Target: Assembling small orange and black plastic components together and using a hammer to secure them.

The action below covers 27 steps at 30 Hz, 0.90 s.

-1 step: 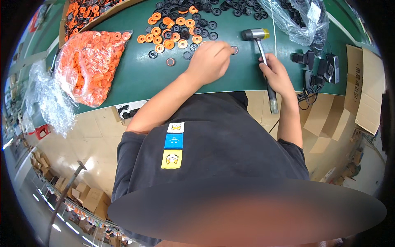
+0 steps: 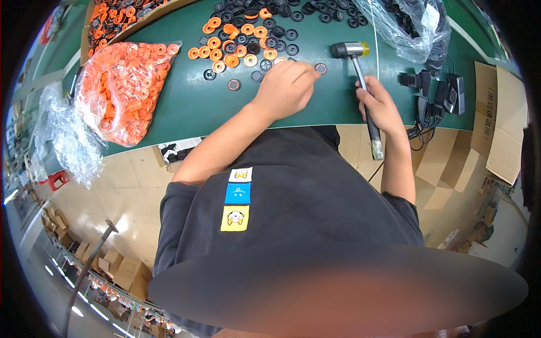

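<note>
My right hand (image 2: 378, 104) is wrapped round the handle of a double-faced mallet (image 2: 350, 49), its metal head having one black face and one yellow face. The mallet head is over the green table, and the handle's end sticks out past the near edge. My left hand (image 2: 286, 89) is closed, fingers curled inward above the table; whatever they may hold is hidden. Just right of its fingertips lies a small dark round cap (image 2: 320, 68) with an orange ring. Another such cap (image 2: 234, 85) lies to the left. Beyond the left hand are scattered orange round parts (image 2: 216, 54) and black round parts (image 2: 291, 34).
A clear bag of orange parts (image 2: 127, 93) lies at the left, beside crumpled plastic (image 2: 70, 135). Behind it stands a carton (image 2: 147, 23) of mixed parts. At right are a plastic bag of black parts (image 2: 414, 28), black power adapters (image 2: 445, 93) with cables and an open cardboard box (image 2: 499, 124).
The mallet and my right hand have shifted slightly toward me. My left hand has moved a little, showing more of the cap by its fingertips.
</note>
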Each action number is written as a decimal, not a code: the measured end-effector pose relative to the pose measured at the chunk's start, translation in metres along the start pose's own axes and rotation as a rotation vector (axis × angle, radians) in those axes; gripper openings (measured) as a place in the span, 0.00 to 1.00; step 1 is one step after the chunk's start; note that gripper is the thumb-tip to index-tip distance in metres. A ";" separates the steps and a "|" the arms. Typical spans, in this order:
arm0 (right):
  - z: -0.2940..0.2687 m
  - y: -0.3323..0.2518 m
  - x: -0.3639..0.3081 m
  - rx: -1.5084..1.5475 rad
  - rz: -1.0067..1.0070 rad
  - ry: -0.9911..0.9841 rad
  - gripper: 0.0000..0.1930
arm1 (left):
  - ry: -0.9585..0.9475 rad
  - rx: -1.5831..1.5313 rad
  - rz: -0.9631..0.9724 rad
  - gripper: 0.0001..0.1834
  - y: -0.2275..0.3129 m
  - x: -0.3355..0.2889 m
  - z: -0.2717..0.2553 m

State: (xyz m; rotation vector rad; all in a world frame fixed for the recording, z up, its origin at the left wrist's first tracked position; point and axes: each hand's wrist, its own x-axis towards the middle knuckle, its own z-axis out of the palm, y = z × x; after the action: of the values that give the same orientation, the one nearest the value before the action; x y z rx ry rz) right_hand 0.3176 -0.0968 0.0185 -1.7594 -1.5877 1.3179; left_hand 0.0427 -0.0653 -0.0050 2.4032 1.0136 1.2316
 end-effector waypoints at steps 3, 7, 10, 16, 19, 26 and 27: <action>0.007 -0.015 -0.021 0.427 0.204 -0.140 0.15 | -0.097 -0.046 0.024 0.11 0.002 -0.013 -0.010; 0.017 -0.026 -0.044 0.054 0.095 0.022 0.21 | -0.138 -0.136 0.021 0.11 0.000 -0.013 -0.009; 0.022 -0.037 -0.051 -0.258 -0.128 0.118 0.22 | -0.131 -0.173 0.018 0.10 -0.002 -0.013 -0.009; 0.030 -0.052 -0.052 -0.527 -0.280 0.157 0.27 | -0.131 -0.189 -0.016 0.09 -0.002 -0.014 -0.009; 0.031 -0.051 -0.047 -0.611 -0.305 0.116 0.27 | -0.124 -0.196 -0.039 0.09 -0.002 -0.015 -0.009; 0.031 -0.057 -0.053 -0.503 -0.365 0.188 0.27 | -0.084 -0.213 -0.056 0.08 -0.005 -0.016 -0.007; 0.032 -0.059 -0.054 -0.485 -0.359 0.188 0.27 | -0.082 -0.212 -0.057 0.08 -0.004 -0.016 -0.007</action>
State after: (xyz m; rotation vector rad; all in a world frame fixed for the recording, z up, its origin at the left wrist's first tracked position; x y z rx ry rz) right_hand 0.2658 -0.1404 0.0711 -1.6775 -2.1073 0.6155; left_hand 0.0289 -0.0739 -0.0128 2.2276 0.8737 1.1489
